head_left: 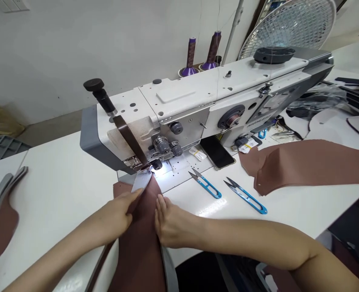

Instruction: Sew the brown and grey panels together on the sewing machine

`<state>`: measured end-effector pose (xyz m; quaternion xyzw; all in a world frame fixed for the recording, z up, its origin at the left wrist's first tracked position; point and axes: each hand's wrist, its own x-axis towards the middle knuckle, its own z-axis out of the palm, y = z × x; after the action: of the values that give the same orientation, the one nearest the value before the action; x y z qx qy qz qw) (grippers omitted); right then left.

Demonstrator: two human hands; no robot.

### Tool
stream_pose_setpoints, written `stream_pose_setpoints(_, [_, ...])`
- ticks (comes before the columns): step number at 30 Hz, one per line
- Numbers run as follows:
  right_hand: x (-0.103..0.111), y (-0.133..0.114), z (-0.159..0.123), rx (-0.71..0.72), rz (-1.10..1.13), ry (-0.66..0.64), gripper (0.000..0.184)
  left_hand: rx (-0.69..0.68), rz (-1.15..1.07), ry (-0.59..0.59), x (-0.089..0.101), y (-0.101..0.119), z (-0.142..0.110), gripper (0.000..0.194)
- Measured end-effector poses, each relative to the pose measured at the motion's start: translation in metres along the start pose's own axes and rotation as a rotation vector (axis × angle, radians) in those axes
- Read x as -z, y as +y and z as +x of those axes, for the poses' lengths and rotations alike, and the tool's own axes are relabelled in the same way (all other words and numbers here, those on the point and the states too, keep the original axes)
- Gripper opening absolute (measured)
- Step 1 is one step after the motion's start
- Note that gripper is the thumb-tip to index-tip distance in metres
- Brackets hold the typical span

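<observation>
A long brown leather-like piece with a pale grey backing runs from the lap up to the needle area of a white sewing machine. Its folded far end lies under the lit presser foot. My left hand is closed on the piece's left side, index finger stretched along the grey-backed fold just short of the foot. On the right edge, my right hand grips the same piece, fingers curled and partly hidden. Two blue thread snips, one nearer and one farther right, lie right of the machine's bed.
A black phone lies under the machine arm. More brown pieces rest at right and far left on the white table. Behind the machine stand two thread cones and a fan.
</observation>
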<state>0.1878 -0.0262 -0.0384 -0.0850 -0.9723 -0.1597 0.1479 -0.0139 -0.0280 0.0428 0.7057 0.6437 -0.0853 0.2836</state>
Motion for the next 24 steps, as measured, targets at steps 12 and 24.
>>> stream_pose_setpoints(12, [-0.013,-0.001,0.004,-0.047,-0.022,0.084,0.036,0.041,-0.021,-0.107,-0.036,0.037,0.02,0.061])
stream_pose_setpoints(24, [-0.027,0.003,0.007,-0.129,-0.061,0.218,0.032,0.096,0.053,-0.053,-0.028,0.032,0.042,0.064])
